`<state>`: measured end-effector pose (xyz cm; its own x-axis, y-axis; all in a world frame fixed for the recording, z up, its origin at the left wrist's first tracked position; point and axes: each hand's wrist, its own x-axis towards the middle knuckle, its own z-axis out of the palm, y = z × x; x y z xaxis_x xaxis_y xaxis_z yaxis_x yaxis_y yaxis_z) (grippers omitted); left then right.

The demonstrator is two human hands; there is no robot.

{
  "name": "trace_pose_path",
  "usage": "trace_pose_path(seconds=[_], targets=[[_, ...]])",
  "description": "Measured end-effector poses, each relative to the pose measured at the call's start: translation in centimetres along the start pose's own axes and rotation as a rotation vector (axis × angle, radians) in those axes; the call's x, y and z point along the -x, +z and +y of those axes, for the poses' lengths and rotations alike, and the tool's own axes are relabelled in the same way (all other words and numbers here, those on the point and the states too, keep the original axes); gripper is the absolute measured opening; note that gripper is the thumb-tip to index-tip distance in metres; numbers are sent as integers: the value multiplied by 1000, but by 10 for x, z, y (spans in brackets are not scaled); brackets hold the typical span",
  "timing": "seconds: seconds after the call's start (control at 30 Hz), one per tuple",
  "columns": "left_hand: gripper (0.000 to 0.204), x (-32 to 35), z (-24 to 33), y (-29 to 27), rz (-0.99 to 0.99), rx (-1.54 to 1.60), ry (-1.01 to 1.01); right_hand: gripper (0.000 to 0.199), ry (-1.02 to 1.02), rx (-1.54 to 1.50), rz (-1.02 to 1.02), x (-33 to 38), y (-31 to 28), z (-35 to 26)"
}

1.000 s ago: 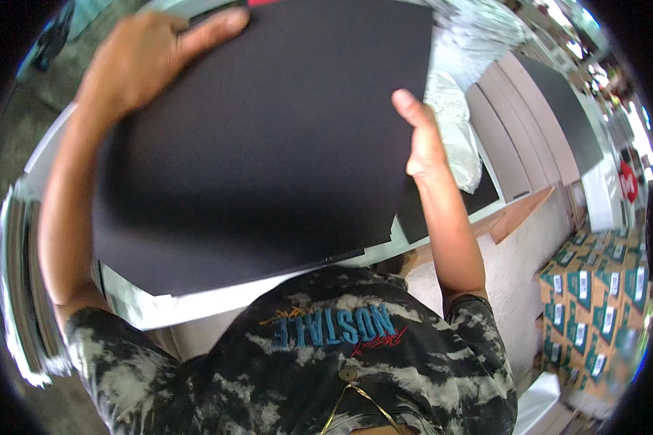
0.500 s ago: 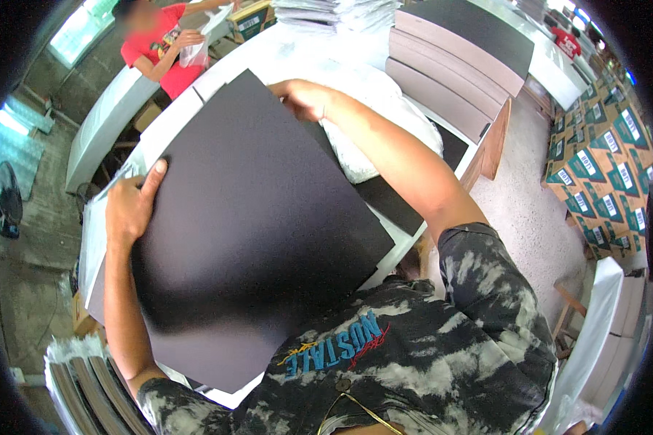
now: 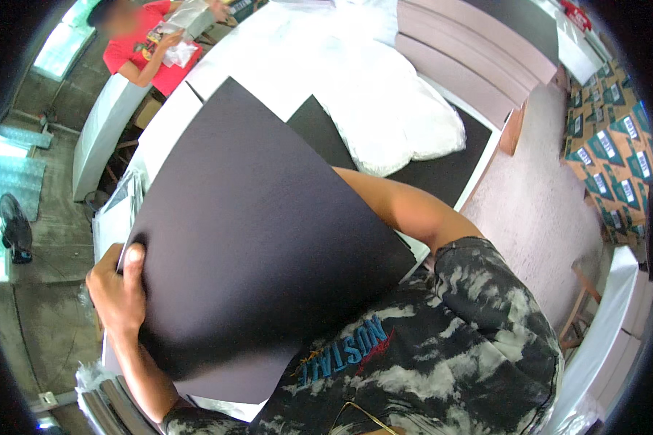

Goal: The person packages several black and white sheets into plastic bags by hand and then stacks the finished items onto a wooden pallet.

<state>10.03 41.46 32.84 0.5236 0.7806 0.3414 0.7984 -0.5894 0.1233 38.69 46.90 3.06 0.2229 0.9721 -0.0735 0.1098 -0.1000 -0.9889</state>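
Note:
A large, stiff-looking black sheet (image 3: 261, 225) stretches in front of my chest, bowed and tilted, its far corner pointing away from me. My left hand (image 3: 120, 290) grips its left edge, thumb on top and fingers underneath. My right forearm (image 3: 395, 203) reaches under the right edge of the sheet, which hides my right hand and whatever it touches. Beyond that edge, more black sheet (image 3: 319, 127) lies on the white table, partly covered by a bunched white plastic bag (image 3: 406, 109).
Grey-white boards with a black top (image 3: 479, 43) are stacked at the far right. Printed cartons (image 3: 609, 152) stand on the floor to the right. A person in a red shirt (image 3: 149, 47) handles clear plastic at the far left. Wrapped boards (image 3: 112, 402) stand near my left elbow.
My right hand has left the sheet's far right edge and gone underneath it. My left hand has slid nearer along the left edge. The view has shifted slightly.

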Motion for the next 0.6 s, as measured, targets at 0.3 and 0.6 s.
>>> trace_pose_path(seconds=[0.3, 0.6], targets=[[68, 19, 23, -28, 26, -17, 32, 32, -260, 24, -20, 6, 8, -97], [67, -18, -21, 10, -44, -87, -104, 39, -874, 19, 501, 55, -181, -259]])
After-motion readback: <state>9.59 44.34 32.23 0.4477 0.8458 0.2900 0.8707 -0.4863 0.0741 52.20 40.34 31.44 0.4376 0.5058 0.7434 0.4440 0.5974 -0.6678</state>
